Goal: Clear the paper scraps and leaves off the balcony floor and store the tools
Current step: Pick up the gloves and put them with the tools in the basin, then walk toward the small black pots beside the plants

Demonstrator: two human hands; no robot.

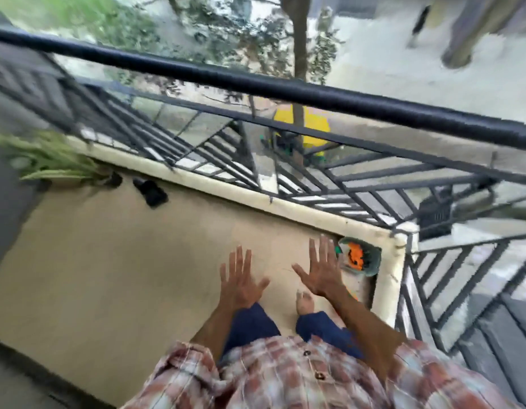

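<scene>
Beige balcony floor (pixel 108 261) lies under both grips. The left grip (pixel 241 280) is open: fingers straight and spread, palm down, holding nothing. The right grip (pixel 320 268) is the same, spread and empty, beside the left one but apart from it. Both look held above the floor.

A teal-and-orange item (pixel 360 258) sits in the floor corner just right of the right grip's fingertips, against the low cream kerb (pixel 391 278). It is too blurred to tell which tool it is.

A bare foot (pixel 305 302) is just below the right grip. Blue trousers (pixel 250 323) and a plaid shirt (pixel 285 376) are nearer the camera. A black railing (pixel 255 81) runs beyond both grips.

Well left of the left grip a dark object (pixel 151 191) lies on the floor by the kerb, with a green plant (pixel 49 162) past it.
</scene>
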